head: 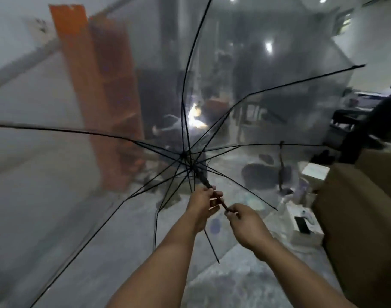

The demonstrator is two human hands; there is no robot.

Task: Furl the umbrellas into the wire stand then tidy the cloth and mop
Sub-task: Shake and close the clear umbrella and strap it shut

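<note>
Furling had barely begun: the umbrella (190, 103) stood fully open. The left hand (201, 202) gripped its shaft just above the right hand (245, 221), which pinched the handle end; sliding the runner down looked next.

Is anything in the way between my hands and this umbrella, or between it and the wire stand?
Nothing between hands and umbrella: the left hand and right hand both grip its shaft. The canopy is fully open, and no wire stand is identifiable through it, so that path cannot be judged.

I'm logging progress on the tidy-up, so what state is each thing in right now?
Umbrella: open, clear canopy spread, ribs out.
Left hand: shut on the umbrella shaft.
Right hand: shut on the shaft's lower end.
Phone: lying flat, screen dark.
</note>
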